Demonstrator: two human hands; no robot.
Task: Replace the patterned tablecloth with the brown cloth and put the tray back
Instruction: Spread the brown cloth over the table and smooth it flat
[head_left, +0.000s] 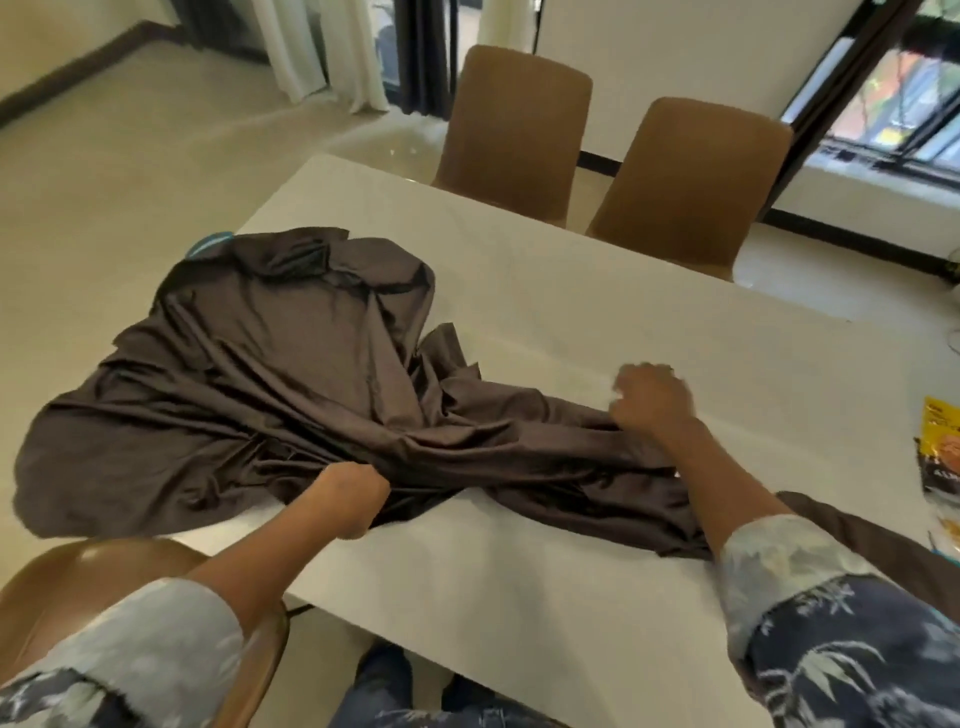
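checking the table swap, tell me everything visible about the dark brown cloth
The dark brown cloth is smooth, shiny fabric, crumpled and half spread, not yet flat. Most lies on the left end of the white table and spills past its edge; a twisted band runs right. The left hand grips a bunched fold at the near edge. The right hand, fingers curled, rests on the band; whether it grips is unclear.

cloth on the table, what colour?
The cloth is plain dark brown, no pattern; head view.

We see two brown chairs (514, 130) (685, 176) top centre behind the white table (623, 322), curtains (311, 47) upper left, a window (909, 104) upper right, a yellow packet (943, 431) far right
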